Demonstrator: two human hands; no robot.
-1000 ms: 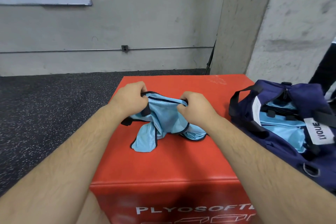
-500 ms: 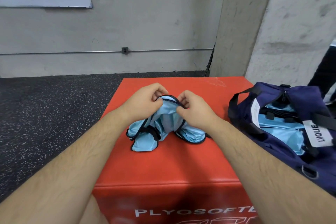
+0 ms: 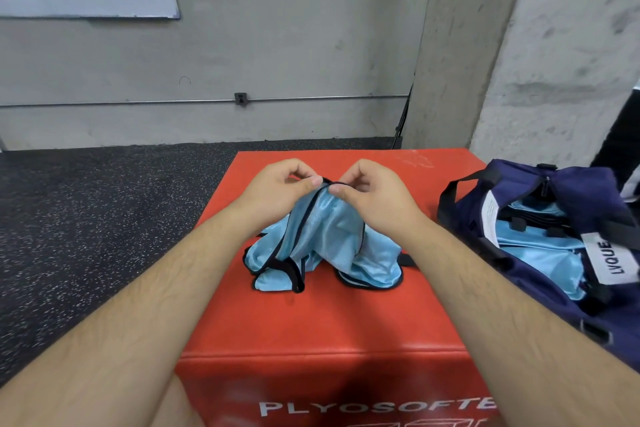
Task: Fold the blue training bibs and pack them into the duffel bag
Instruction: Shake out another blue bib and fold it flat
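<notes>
Both hands are pinching the black-trimmed edge of a blue bib (image 3: 322, 239) above the middle of the red plyo box (image 3: 311, 322): the left hand (image 3: 277, 191) and the right hand (image 3: 370, 194) are each closing thumb and forefinger on the trim, almost touching each other. The rest of the bib is slumping in a crumpled heap on the box top. The duffel bag (image 3: 571, 198) is sitting open at the box's right edge, with folded blue bibs already inside. The slick fabric is likely sliding easily, so such a narrow pinch risks one layer slipping free and the fold coming out twisted or uneven.
</notes>
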